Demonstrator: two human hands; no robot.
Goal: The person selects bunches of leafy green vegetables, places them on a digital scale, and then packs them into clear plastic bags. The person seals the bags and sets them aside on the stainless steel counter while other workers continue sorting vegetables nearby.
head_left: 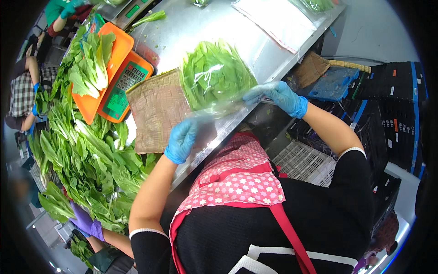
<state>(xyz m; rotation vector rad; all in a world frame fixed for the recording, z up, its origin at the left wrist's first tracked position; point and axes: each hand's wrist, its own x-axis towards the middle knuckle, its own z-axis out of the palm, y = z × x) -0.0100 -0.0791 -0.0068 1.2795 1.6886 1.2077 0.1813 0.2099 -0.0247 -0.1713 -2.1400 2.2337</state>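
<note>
A clear plastic bag full of green leafy lettuce lies on the metal table in front of me. My left hand, in a blue glove, pinches one corner of the bag's loose end. At the other corner, my right hand, gloved in blue too, grips the plastic near the table edge. The film stretches between both hands, slightly blurred. A brown woven mat lies left of the bagged leaves, partly against them.
An orange digital scale with loose lettuce on its orange tray stands left. Loose greens heap beyond. White bags lie at the table's far end. A co-worker's purple-gloved hand holds leaves. Black crates stand right.
</note>
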